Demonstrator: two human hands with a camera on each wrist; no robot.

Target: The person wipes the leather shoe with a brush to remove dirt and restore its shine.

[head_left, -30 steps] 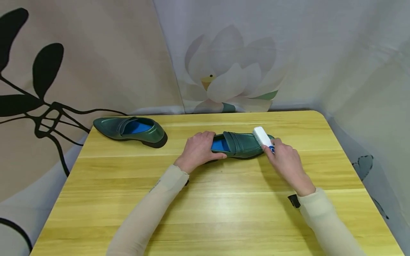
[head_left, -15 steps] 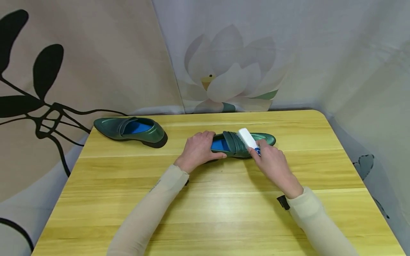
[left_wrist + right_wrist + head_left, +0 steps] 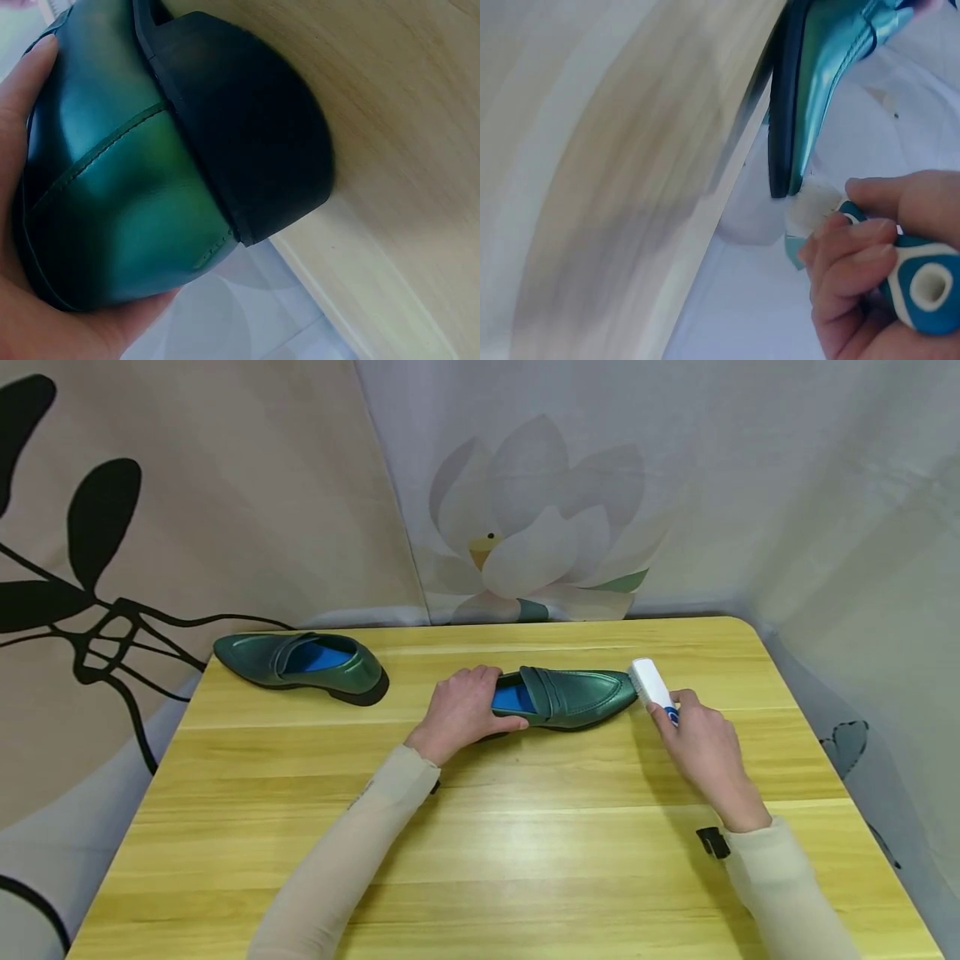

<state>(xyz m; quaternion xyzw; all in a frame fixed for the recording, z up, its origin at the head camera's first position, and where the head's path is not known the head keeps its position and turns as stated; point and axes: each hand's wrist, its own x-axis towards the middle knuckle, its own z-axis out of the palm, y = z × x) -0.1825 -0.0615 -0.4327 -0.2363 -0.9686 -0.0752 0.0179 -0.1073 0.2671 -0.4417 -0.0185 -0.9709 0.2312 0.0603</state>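
A green loafer (image 3: 588, 695) with a blue insole lies on the table, its pointed toe to the right. My left hand (image 3: 462, 712) grips it round the heel; in the left wrist view the thumb and fingers wrap the green heel (image 3: 135, 195) above its black block. At the toe tip is a white brush (image 3: 651, 683), its bristles toward the shoe. My right hand (image 3: 705, 747) holds this brush by its handle. In the right wrist view the fingers curl round the blue-and-white handle (image 3: 922, 281), and the brush head is at the toe.
A matching green loafer (image 3: 303, 666) stands at the table's back left corner, toe to the left. Behind the wooden table (image 3: 495, 860) hangs a pale curtain (image 3: 675, 485) with flower and leaf prints.
The brush went left from the toe to the strap, then back right to the toe tip with my right hand. My left hand and the held loafer stay nearly in place.
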